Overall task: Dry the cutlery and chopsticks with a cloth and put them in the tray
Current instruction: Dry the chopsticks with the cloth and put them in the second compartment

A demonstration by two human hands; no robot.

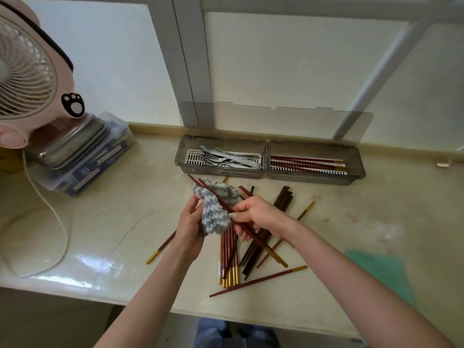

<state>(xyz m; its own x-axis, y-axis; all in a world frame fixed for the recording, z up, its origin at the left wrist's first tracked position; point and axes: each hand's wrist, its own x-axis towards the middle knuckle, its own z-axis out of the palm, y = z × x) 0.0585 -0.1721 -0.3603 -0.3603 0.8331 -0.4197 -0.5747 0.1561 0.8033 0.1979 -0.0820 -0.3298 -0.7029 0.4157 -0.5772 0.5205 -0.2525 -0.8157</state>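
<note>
Holding a grey-and-white knitted cloth (216, 214) with fingers and thumb curled round its lower part, the left hand (190, 222) hovers above the pale counter (120, 222), a little in front of the tray (221, 172). The right hand (261, 214) pinches 2 red-brown held chopsticks (261, 243) between thumb and curled fingers. They run diagonally, their thin tips sticking out past the far-left side of the cloth and their gold ends pointing toward the near right, and their middle lies against the cloth. Beneath both hands a loose pile of chopsticks (228, 257) lies on the counter, some red with gold ends, some dark brown, with a few single ones scattered to either side. The tray is grey and see-through, with 2 compartments side by side against the window ledge. The left one holds forks and knives (226, 156), and the right one holds a row of red chopsticks (308, 163) lying lengthwise. Its clear lid (276, 119) stands upright behind it. At the far left a pink fan (27, 71) faces the counter, with a stack of metal tins (72, 141) on a blue plastic box (100, 169) next to it. A green cloth (381, 270) lies flat at the near right.
</note>
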